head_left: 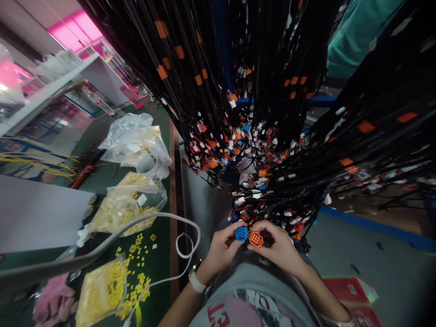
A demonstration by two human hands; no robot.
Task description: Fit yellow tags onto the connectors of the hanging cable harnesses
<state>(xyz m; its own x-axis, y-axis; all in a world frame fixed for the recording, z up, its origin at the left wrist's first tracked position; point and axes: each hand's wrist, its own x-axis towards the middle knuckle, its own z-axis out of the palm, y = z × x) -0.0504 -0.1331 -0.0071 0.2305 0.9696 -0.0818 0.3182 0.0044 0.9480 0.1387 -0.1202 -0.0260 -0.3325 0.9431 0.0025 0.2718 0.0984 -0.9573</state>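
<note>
My left hand (221, 250) pinches a small blue connector (241, 234) between thumb and fingers. Beside it, my right hand (277, 247) grips an orange connector (255, 239); the two plugs sit side by side, nearly touching. Both hang at the ends of black wire harnesses (272, 200) that drape down from above in a dense bundle, tagged with white, orange and blue labels. A white watch band (196, 281) is on my left wrist.
A green bench (163, 254) at left carries plastic bags of small yellow parts (102, 290), loose yellow pieces, a white cable (184, 236) and a pink glove (54, 302). A red box (350, 290) lies on the grey floor at right.
</note>
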